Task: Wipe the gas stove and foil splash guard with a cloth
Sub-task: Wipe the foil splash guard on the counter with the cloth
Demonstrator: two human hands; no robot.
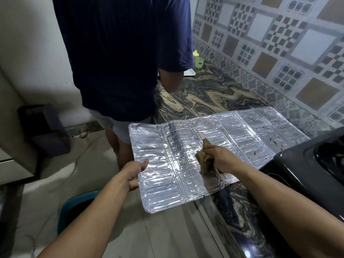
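A patterned tile wall (279, 40) of grey, brown and checkered squares rises behind a dark, swirled stone worktop (208, 94). A plain pale wall (31, 53) stands at the left above a light marbled floor (55, 179). A second person in a navy shirt (119, 53) stands at the worktop. A teal bucket (65, 207) sits on the floor.

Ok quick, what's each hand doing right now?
Left hand: closed, gripping the left edge of the foil splash guard.
Right hand: closed, holding the brown cloth against the foil.
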